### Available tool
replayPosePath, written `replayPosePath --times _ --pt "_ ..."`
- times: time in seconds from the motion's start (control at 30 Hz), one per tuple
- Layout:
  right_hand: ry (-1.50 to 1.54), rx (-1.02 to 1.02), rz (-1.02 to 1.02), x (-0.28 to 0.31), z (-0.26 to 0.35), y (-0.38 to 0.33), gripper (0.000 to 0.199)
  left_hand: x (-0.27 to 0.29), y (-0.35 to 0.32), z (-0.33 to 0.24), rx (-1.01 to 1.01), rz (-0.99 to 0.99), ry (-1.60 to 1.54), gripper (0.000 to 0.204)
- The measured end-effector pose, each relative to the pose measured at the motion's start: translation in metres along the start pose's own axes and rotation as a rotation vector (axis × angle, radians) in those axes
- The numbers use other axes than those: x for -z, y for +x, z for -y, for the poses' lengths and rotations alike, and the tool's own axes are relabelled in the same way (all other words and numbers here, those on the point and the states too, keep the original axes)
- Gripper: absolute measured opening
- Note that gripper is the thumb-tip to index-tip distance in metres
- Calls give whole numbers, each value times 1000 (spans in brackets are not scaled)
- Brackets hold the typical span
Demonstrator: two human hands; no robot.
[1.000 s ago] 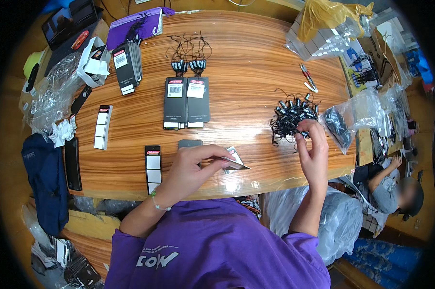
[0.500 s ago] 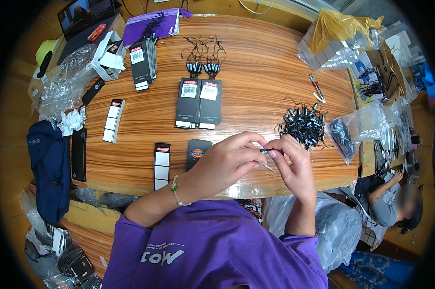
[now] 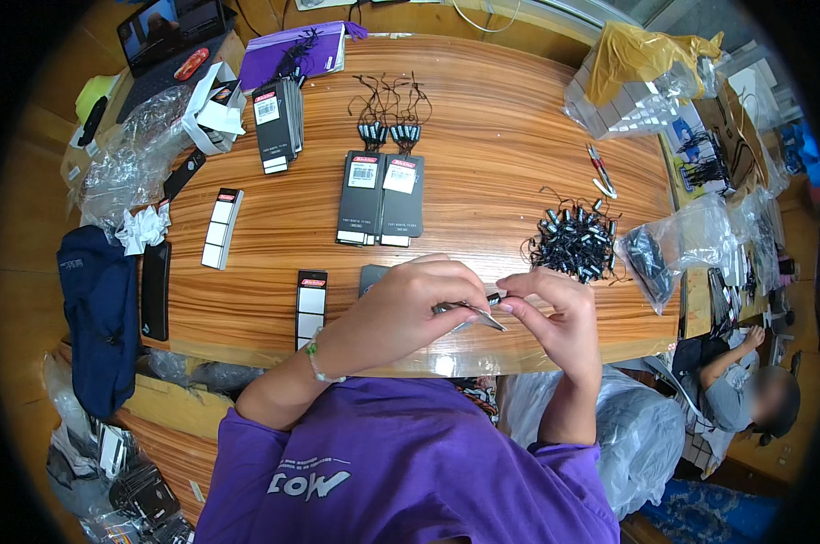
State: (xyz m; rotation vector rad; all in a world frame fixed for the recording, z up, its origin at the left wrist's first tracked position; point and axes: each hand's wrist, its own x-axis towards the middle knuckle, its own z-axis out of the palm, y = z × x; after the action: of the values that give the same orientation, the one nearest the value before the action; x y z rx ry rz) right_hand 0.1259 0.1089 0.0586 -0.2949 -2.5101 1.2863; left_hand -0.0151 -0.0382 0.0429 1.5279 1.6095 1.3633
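Over the table's near edge, my left hand (image 3: 428, 304) is closed on a thin hang tag (image 3: 489, 317), seen nearly edge-on and partly hidden by the fingers. My right hand (image 3: 560, 317) pinches a small black string seal (image 3: 494, 298) beside the tag's end; its cord is too fine to make out. Just beyond the right hand lies a heap of black string seals (image 3: 573, 238). Two stacks of dark hang tags (image 3: 359, 204) lie side by side farther off, with corded seals (image 3: 387, 136) above them. Another dark tag (image 3: 371, 276) is half covered by my left hand.
Left of my arm lie a strip of white labels (image 3: 311, 304) and a second strip (image 3: 219, 228). A tag stack (image 3: 276, 131) stands farther back. Pliers (image 3: 600, 170) rest at the right, near a plastic bag (image 3: 650, 258). Another person (image 3: 727, 385) sits at far right.
My left hand has shifted a little left and down, and the tag in it has tilted. My right hand stays pinched, now slightly apart from the left fingers. The whole view has shifted slightly.
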Motion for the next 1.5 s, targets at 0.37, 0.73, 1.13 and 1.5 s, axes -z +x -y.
replayPosePath --times 0.37,0.73,1.13,1.5 --pt "-300 36 -247 -1 -13 2 8 15 -7 -8 131 17 -168 13" --pt "1125 22 -492 -13 -22 11 20 21 -18 -2 207 -93 -70 12" --pt "731 3 -239 -63 33 29 23 34 -37 8 217 -542 -244 20" --pt "208 222 -292 -92 33 41 24 29 -35 1 155 -695 -226 12"
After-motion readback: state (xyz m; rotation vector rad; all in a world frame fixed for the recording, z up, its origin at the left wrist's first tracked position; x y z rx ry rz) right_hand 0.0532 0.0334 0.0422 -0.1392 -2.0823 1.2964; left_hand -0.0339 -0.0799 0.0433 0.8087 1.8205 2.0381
